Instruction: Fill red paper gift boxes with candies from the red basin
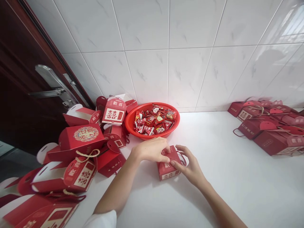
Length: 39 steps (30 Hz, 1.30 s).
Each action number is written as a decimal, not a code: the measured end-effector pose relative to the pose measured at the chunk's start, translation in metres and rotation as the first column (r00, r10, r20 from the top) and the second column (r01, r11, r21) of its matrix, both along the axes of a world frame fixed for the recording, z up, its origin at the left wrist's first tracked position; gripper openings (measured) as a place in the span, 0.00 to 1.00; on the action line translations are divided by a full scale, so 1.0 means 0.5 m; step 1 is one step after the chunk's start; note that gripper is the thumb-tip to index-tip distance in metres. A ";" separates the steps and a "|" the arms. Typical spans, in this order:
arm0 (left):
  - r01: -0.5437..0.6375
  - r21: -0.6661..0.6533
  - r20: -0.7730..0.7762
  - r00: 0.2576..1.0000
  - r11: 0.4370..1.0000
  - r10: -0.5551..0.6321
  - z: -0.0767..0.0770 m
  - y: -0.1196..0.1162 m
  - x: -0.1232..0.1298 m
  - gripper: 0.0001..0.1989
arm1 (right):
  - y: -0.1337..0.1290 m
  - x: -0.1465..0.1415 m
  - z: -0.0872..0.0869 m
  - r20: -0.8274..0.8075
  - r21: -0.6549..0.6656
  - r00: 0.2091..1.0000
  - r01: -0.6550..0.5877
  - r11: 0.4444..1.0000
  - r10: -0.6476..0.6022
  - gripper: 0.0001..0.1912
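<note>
A small red candy box (169, 171) with Chinese characters on its front stands on the white tabletop in front of me. My left hand (151, 150) reaches over its top from the left, thumb and fingers bent onto the upper flap. From the right, my right hand (190, 167) grips the same box, its thumb on the front of the flap and its fingers curved around the far side. A dark red cord loop (183, 159) sticks out beside the right fingers. The box's top seam is partly covered by my hands. Just behind lies a red plastic basket (128, 124) of wrapped candies (155, 120).
Several red boxes (82, 136) with raised flaps, some open, crowd the left side. More closed boxes (273, 139) stand in rows at the far right. A tiled wall (190, 76) rises behind the tabletop, and a dark door with a metal handle (51, 92) is at left.
</note>
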<state>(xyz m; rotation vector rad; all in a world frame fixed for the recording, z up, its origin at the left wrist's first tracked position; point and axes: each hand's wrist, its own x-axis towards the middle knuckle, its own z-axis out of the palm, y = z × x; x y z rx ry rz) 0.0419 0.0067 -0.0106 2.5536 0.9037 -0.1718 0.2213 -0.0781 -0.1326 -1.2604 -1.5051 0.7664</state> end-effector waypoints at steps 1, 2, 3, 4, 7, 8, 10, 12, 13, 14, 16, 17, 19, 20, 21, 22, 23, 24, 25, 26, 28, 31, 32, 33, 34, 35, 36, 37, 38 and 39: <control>-0.006 -0.016 -0.008 1.000 1.000 0.006 -0.002 0.000 0.001 0.12 | 0.000 0.001 0.000 0.001 -0.014 1.000 0.000 1.000 0.000 0.28; -0.016 -0.032 -0.017 1.000 0.999 0.015 -0.003 0.001 0.002 0.12 | 0.001 0.003 0.001 0.003 -0.031 1.000 -0.003 1.000 0.003 0.29; -0.030 -0.045 -0.019 0.999 0.999 0.029 -0.004 0.002 0.004 0.11 | 0.001 0.005 0.001 0.005 -0.046 1.000 -0.014 0.999 0.014 0.28; -0.044 -0.055 -0.015 0.999 0.998 0.043 -0.005 0.004 0.005 0.11 | 0.001 0.007 0.002 0.001 -0.057 1.000 -0.028 0.998 0.028 0.27; -0.058 -0.090 0.013 0.998 0.994 0.059 -0.009 0.013 0.008 0.08 | 0.003 0.012 0.004 -0.022 -0.092 0.998 -0.053 0.994 0.051 0.24; -0.058 -0.100 0.021 0.998 0.993 0.060 -0.011 0.016 0.009 0.07 | 0.004 0.014 0.006 -0.023 -0.108 0.999 -0.044 0.993 0.041 0.24; -0.062 -0.118 0.029 0.997 0.991 0.066 -0.015 0.023 0.010 0.06 | 0.004 0.019 0.011 -0.016 -0.152 1.000 -0.012 0.988 0.010 0.24; -0.066 -0.142 0.032 0.997 0.988 0.071 -0.018 0.028 0.009 0.05 | 0.005 0.027 0.018 -0.047 -0.193 0.999 -0.010 0.981 0.001 0.24; -0.066 -0.154 0.034 0.997 0.986 0.072 -0.020 0.030 0.009 0.04 | 0.005 0.034 0.023 -0.091 -0.211 0.996 -0.030 0.977 0.011 0.23; -0.067 -0.166 0.038 0.997 0.984 0.074 -0.021 0.032 0.008 0.04 | 0.006 0.042 0.028 -0.150 -0.219 0.989 -0.054 0.974 0.021 0.23; -0.067 -0.189 0.045 0.996 0.980 0.076 -0.023 0.034 0.008 0.03 | 0.007 0.061 0.036 -0.288 -0.195 0.957 -0.081 0.978 0.022 0.22; -0.067 -0.200 0.046 0.996 0.978 0.078 -0.024 0.035 0.008 0.02 | 0.008 0.072 0.040 -0.354 -0.167 0.935 -0.076 0.983 0.013 0.21; -0.072 -0.208 0.042 0.996 0.975 0.083 -0.025 0.035 0.010 0.02 | 0.008 0.092 0.045 -0.453 -0.088 0.892 -0.033 0.996 -0.011 0.18; -0.079 -0.205 0.038 0.995 0.976 0.088 -0.027 0.035 0.011 0.03 | 0.008 0.100 0.047 -0.481 -0.048 0.877 -0.009 0.999 -0.015 0.17; -0.090 -0.198 0.032 0.995 0.976 0.099 -0.028 0.034 0.013 0.03 | 0.008 0.106 0.048 -0.495 -0.013 0.869 0.010 1.000 -0.015 0.15; -0.105 -0.192 0.029 0.993 0.976 0.112 -0.030 0.034 0.016 0.05 | 0.008 0.110 0.048 -0.498 0.017 0.867 0.025 1.000 -0.013 0.13; -0.118 -0.187 0.028 0.992 0.975 0.126 -0.032 0.034 0.019 0.06 | 0.007 0.111 0.048 -0.496 0.039 0.868 0.035 0.999 -0.011 0.12; -0.130 -0.186 0.028 0.990 0.974 0.137 -0.035 0.034 0.021 0.07 | 0.007 0.110 0.048 -0.491 0.048 0.871 0.038 0.998 -0.009 0.11; -0.139 -0.186 0.028 0.989 0.973 0.147 -0.037 0.034 0.024 0.08 | 0.006 0.107 0.048 -0.485 0.048 0.875 0.036 0.998 -0.008 0.11; -0.145 -0.184 0.030 0.988 0.972 0.153 -0.040 0.034 0.026 0.08 | 0.006 0.103 0.047 -0.475 0.043 0.880 0.033 0.999 -0.008 0.12; -0.153 -0.170 0.032 0.987 0.974 0.160 -0.043 0.035 0.028 0.09 | 0.005 0.091 0.044 -0.424 0.020 0.905 0.018 1.000 -0.008 0.13; -0.169 -0.138 0.024 0.984 0.976 0.174 -0.045 0.034 0.031 0.11 | 0.004 0.074 0.040 -0.247 0.025 0.969 0.006 1.000 0.000 0.12; -0.172 -0.129 0.024 0.984 0.977 0.177 -0.045 0.033 0.033 0.11 | 0.004 0.069 0.038 -0.175 0.044 0.985 0.004 0.999 0.004 0.11; -0.176 -0.120 0.029 0.983 0.977 0.181 -0.046 0.031 0.036 0.11 | 0.004 0.066 0.036 -0.105 0.070 0.994 0.005 0.998 0.002 0.10; -0.183 -0.112 0.040 0.981 0.977 0.188 -0.048 0.030 0.040 0.12 | 0.005 0.062 0.034 -0.042 0.102 0.999 0.010 0.995 -0.006 0.10; -0.190 -0.102 0.058 0.979 0.976 0.197 -0.051 0.028 0.044 0.12 | 0.005 0.060 0.032 0.015 0.131 1.000 0.018 0.991 -0.020 0.08; -0.197 -0.090 0.083 0.975 0.976 0.204 -0.054 0.026 0.049 0.12 | 0.006 0.059 0.030 0.064 0.157 0.997 0.031 0.987 -0.042 0.07; -0.201 -0.077 0.109 0.972 0.976 0.209 -0.058 0.025 0.055 0.12 | 0.008 0.058 0.027 0.104 0.180 0.992 0.046 0.983 -0.066 0.05; -0.206 -0.064 0.132 0.968 0.976 0.213 -0.061 0.023 0.060 0.12 | 0.009 0.059 0.024 0.133 0.200 0.987 0.065 0.978 -0.092 0.05; -0.207 -0.054 0.149 0.966 0.977 0.213 -0.065 0.022 0.065 0.11 | 0.010 0.059 0.022 0.152 0.214 0.981 0.083 0.973 -0.118 0.04</control>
